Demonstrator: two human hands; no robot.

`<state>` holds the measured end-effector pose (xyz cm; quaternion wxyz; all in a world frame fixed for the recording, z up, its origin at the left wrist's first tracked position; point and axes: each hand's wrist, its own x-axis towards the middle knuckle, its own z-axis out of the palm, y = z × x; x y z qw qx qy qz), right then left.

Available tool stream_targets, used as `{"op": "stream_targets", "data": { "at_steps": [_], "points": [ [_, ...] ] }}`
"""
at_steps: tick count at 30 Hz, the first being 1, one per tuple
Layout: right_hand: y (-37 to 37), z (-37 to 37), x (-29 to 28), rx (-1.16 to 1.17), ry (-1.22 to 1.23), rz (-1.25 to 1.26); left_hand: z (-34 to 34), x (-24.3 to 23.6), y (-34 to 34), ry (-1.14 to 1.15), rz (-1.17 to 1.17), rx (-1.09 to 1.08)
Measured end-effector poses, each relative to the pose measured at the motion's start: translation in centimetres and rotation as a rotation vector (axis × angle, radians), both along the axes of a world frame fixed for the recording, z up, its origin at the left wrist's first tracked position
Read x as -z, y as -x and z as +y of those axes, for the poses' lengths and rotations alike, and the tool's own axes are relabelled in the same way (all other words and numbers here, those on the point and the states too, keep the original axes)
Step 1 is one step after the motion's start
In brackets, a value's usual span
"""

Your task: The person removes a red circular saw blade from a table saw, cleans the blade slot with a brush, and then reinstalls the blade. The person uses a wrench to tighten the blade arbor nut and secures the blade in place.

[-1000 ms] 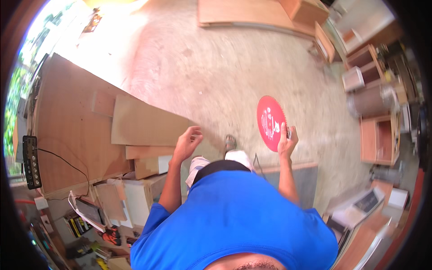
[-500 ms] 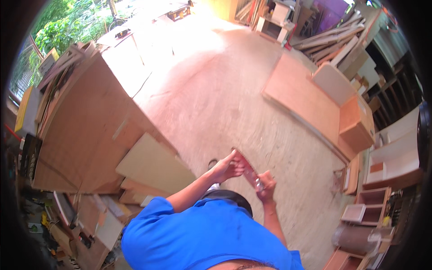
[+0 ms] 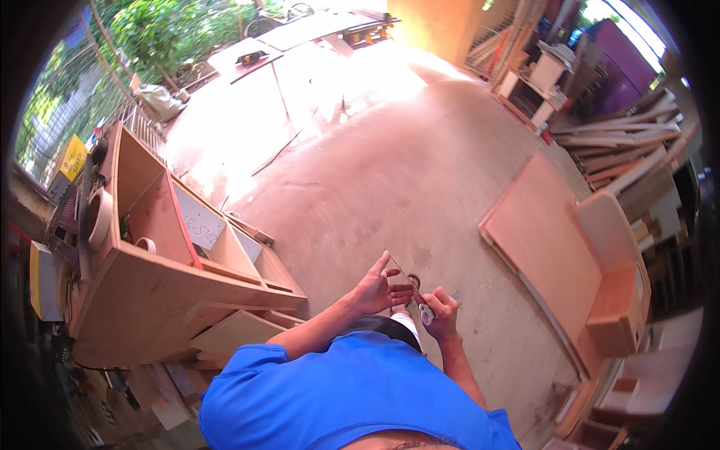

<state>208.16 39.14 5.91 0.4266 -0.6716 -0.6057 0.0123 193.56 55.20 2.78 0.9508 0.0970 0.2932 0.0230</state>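
Note:
My right hand (image 3: 442, 307) is closed on the red toothed saw blade (image 3: 403, 268), which is now seen almost edge-on, and on a small silvery object (image 3: 427, 315) I cannot make out. My left hand (image 3: 375, 289) is at the blade's left side with fingers spread; whether they touch it I cannot tell. Both hands are in front of my waist, above the concrete floor (image 3: 420, 202). A sandaled foot shows partly behind the blade.
A wooden cabinet (image 3: 142, 266) with compartments, rolls and tools stands at my left. Panels with an attached box (image 3: 540, 247) are at right. Piled timber (image 3: 622, 135) and a purple sheet (image 3: 611, 64) are at back right; boards (image 3: 247, 71) lie outside in bright light by greenery.
My view has swung up toward the bright opening. The blade has turned from face-up to nearly edge-on and moved to mid-body, and my left hand has come across beside it.

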Motion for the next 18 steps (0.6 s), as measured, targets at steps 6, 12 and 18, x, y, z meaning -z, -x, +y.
{"op": "stream_targets", "data": {
  "at_steps": [6,12,18],
  "points": [
    [-12.8,15.9,2.6,-0.217,0.019,0.001,12.6,3.1,-10.3,0.086,-0.010,-0.197],
    [-23.0,32.2,-0.9,-0.510,0.025,-0.128,23.7,-0.7,-17.7,0.053,-0.084,-0.496],
    [-27.3,50.0,-1.0,-0.816,-0.005,-0.245,36.4,0.8,-21.4,0.044,-0.110,-0.754]
  ]
}}
